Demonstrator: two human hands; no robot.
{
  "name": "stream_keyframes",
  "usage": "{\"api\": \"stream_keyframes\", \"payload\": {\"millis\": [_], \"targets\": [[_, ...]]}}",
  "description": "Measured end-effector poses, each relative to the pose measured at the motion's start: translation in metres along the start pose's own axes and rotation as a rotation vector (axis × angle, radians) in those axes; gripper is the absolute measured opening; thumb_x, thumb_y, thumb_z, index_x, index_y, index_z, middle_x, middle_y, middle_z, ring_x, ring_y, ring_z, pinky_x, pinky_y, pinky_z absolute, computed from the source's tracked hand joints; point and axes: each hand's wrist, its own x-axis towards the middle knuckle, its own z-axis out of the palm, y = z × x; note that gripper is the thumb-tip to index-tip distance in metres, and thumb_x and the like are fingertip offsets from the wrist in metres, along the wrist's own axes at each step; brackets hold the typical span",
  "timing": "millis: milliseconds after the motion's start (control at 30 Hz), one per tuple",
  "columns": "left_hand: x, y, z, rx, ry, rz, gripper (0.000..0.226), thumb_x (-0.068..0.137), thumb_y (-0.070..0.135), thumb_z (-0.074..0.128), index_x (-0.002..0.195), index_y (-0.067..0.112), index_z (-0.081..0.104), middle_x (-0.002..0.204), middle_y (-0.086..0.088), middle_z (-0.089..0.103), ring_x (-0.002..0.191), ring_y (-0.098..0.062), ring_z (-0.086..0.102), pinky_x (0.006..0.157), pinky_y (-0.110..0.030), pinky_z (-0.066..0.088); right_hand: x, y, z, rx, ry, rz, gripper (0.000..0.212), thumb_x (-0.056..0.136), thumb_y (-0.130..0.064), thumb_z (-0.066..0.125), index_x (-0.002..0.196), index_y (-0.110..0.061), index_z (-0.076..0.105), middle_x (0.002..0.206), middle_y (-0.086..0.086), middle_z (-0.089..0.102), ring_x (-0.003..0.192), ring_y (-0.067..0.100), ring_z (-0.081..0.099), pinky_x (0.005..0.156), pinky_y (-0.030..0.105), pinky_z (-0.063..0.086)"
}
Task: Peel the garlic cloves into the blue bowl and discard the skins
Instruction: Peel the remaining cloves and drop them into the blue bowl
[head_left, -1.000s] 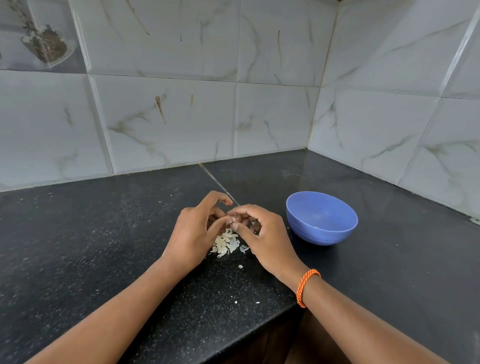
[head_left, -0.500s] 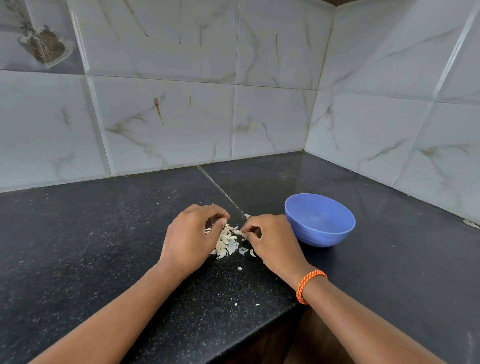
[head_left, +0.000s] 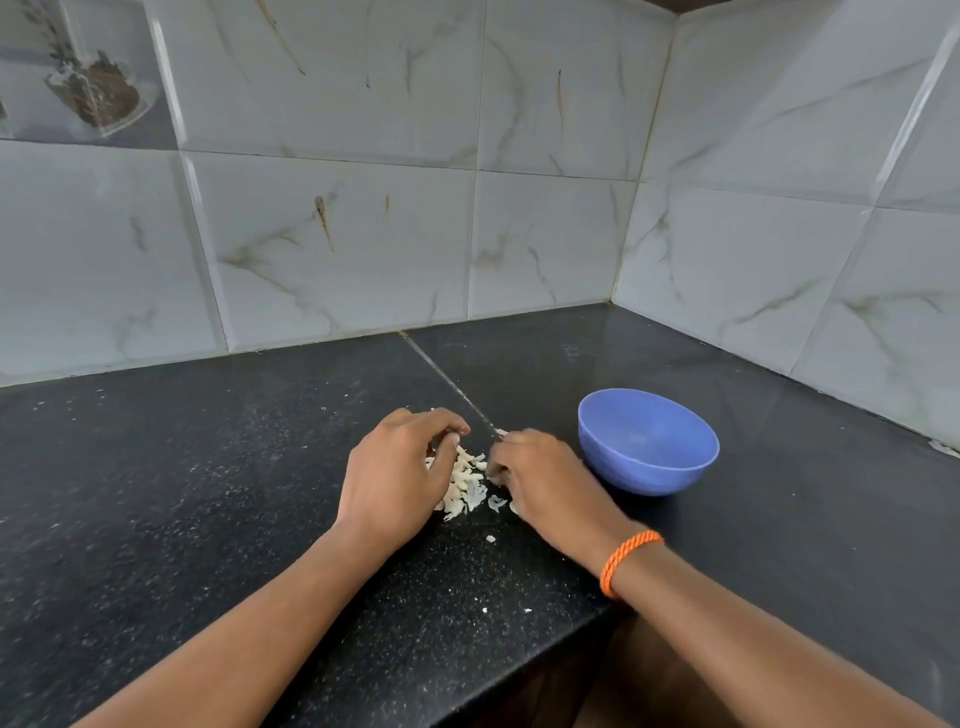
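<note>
While both hands lie low on the bench, the left hand, at 9 o'clock of the skins, curls its fingers against the heap; whether it pinches any cannot be told. Skins: papery, light, brittle, likely to scatter; best swept together from the heap's edges. Right hand, at 3 o'clock, fingers bent, grip hidden by blur. Bowl, further right, stands apart; its contents cannot be made out.

light: soft, even | glare: faint on tiles | edges: wide-angle bowing | blur: slight
</note>
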Motion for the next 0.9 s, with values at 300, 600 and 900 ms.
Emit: {"api": "stream_keyframes", "payload": {"millis": [300,600,900], "targets": [[0.0,-0.004,0.004,0.025,0.021,-0.015,0.018,0.104,0.029,0.064,0.11,0.043,0.072,0.084,0.018,0.066,0.082,0.002,0.059,0.064,-0.029,0.049,0.009,-0.002,-0.007,-0.037,-0.01,0.005,0.025,0.091,0.003,0.062,0.085,-0.018,0.074,0.09,0.001,0.067,0.089,0.022,0.064,0.077,0.04,0.052],[0.0,-0.005,0.006,-0.004,-0.008,-0.04,0.019,0.103,0.03,0.064,0.11,0.045,0.073,0.084,0.019,0.068,0.085,0.002,0.06,0.066,-0.028,0.047,0.007,0.009,-0.015,0.132,0.082,0.108,0.025,0.089,0.001,0.072,0.079,-0.02,0.08,0.084,-0.008,0.073,0.077,0.007,0.068,0.072,0.031,0.056],[-0.002,0.001,0.005,-0.087,-0.17,0.13,0.018,0.09,0.052,0.081,0.103,0.045,0.071,0.097,0.029,0.069,0.104,-0.003,0.057,0.081,-0.034,0.053,-0.005,0.009,0.002,0.612,0.358,0.213,0.012,0.093,-0.009,0.079,0.09,-0.018,0.085,0.083,-0.014,0.079,0.074,0.004,0.073,0.064,0.02,0.055]]}}
